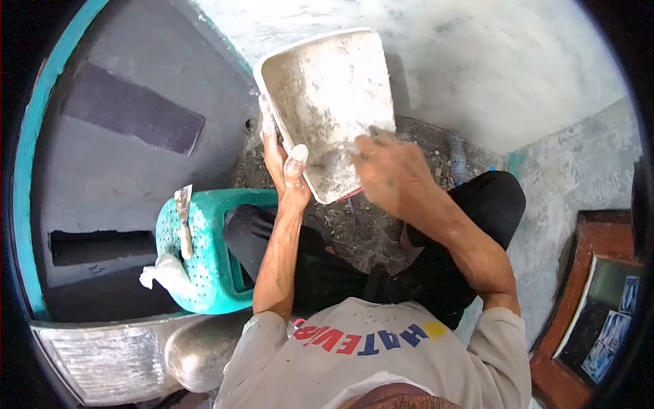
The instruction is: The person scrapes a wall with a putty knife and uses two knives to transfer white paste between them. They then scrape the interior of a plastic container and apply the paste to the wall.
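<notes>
**Plaster-caked tray held at the wall**

The left hand (285,167) had its grip closed on the near edge of a white plaster-smeared tray (330,88), thumb on the inside, holding it tilted up before the grey wall (477,61). The right hand (388,170) was blurred at the tray's lower corner; whether its grip held anything could not be told. A putty knife (184,221) lay on a green plastic stool (204,273) beside the person's left knee.
</notes>
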### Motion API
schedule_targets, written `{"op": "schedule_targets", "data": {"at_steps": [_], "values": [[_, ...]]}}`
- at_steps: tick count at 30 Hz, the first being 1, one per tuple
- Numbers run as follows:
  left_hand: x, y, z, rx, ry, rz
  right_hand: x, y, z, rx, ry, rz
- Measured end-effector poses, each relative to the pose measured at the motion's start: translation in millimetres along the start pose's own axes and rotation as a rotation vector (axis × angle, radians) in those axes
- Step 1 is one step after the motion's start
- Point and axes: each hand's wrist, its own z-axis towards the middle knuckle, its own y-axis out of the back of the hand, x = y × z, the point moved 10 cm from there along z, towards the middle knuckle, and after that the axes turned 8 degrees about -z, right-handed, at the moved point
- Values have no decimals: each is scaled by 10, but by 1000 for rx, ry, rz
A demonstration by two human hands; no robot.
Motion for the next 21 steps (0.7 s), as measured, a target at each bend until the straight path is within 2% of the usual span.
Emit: {"op": "schedule_targets", "data": {"at_steps": [1, 3, 4, 6, 7, 9, 11, 13, 15, 16, 17, 19, 21], "values": [[-73, 5, 18, -4, -49, 55, -22, 89, 61, 2, 5, 8], [-185, -78, 2, 5, -112, 156, -339, 466, 191, -94, -208, -70], [-279, -192, -30, 29, -154, 224, -424, 452, 234, -124, -223, -139], [-345, -267, -48, 68, -311, 411, -342, 250, 140, -81, -209, -122], [-354, -269, -23, 64, -323, 409, -290, 112, 107, -46, -191, -99], [-333, -95, -60, -49, -269, 178, -139, -63, -23, -2, -166, -48], [-412, -40, -37, -48, -252, 169, 30, -154, -79, 11, -94, 46], [-476, -61, -62, -7, -355, 324, -73, -148, -58, 78, -75, 5], [-473, -14, -50, -25, -327, 304, -306, 163, -29, -106, -176, 46], [-544, -28, -37, -21, -376, 333, -424, 215, -17, -87, -258, -17], [-605, -46, -30, -16, -427, 360, -417, 113, -67, -87, -249, -19], [-735, -187, -98, 37, -618, 591, -367, -294, -184, 98, -263, 60], [-717, -143, -85, 39, -626, 596, -302, -186, -155, 28, -179, 47]]}}
